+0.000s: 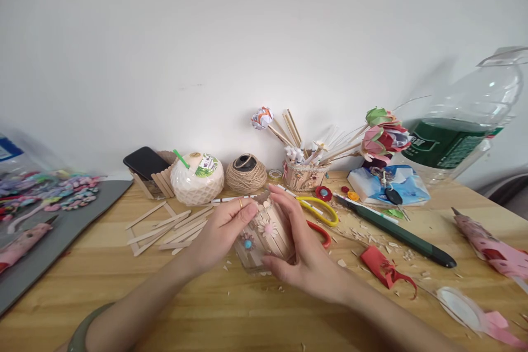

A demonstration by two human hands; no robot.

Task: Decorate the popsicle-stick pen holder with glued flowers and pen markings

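On wooden table point(256, 313), before seemingly white wall point(206, 38), stick-clad jar point(264, 234).

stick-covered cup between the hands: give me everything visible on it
The cup looks like a clear container clad in upright pale wooden craft sticks. Two flower decorations sit on the front, one with a pink centre, one with a turquoise centre. It is near the wooden table, slightly tilted; contact underneath is unclear. The left hand and right hand grip its sides.

Plain white wall point(264, 38) behind a light wooden table point(256, 313); grey mat point(61, 231) at the table's left edge; soft, even light.
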